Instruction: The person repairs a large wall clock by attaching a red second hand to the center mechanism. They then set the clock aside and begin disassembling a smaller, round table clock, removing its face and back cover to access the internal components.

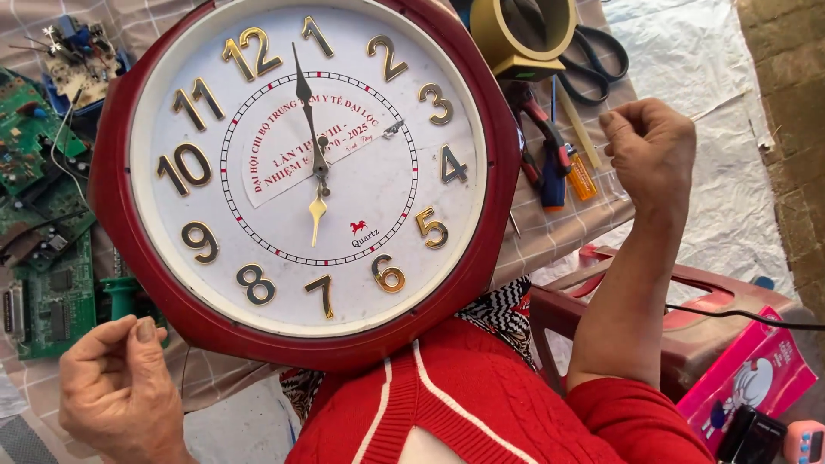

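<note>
Red-framed wall clock [309, 172] propped upright at frame centre, face toward camera, lower rim resting against red knitted sweater [464, 404], back over checked tabletop [559, 232]. Left hand [120, 391] just off lower-left rim, fingers curled, thumb pressed to forefinger, pinching nothing visible; not touching frame. Right hand [649, 150] off right side at mid-height, loose fist, empty, clear gap to rim. Left nearer to clock than right. Circuit boards [43, 215] left of clock; pliers [541, 146], orange-handled tool [580, 176], tape roll [520, 34] behind, right of clock.
</note>
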